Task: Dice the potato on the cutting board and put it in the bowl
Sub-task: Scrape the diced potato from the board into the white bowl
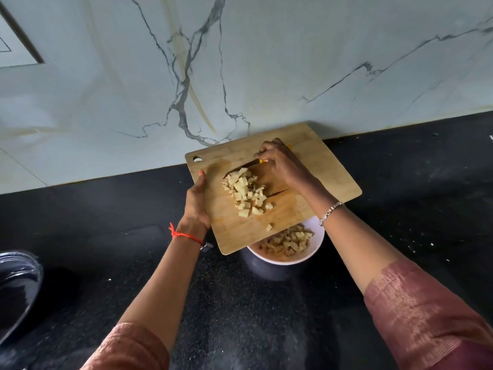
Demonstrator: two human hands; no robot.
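Both hands work the cutting board. At its nine o'clock edge, the left hand clamps the rim, thumb on top, holding the board tilted over the bowl. Toward twelve o'clock, the right hand curls around a yellow-handled knife, blade laid flat-ish behind the diced potato; the handle is mostly hidden, so the grip looks closed but I cannot be sure how tight. One cube sits near the board's six o'clock edge. More dice lie inside the white bowl, which stands on the black counter beneath the board's lower corner.
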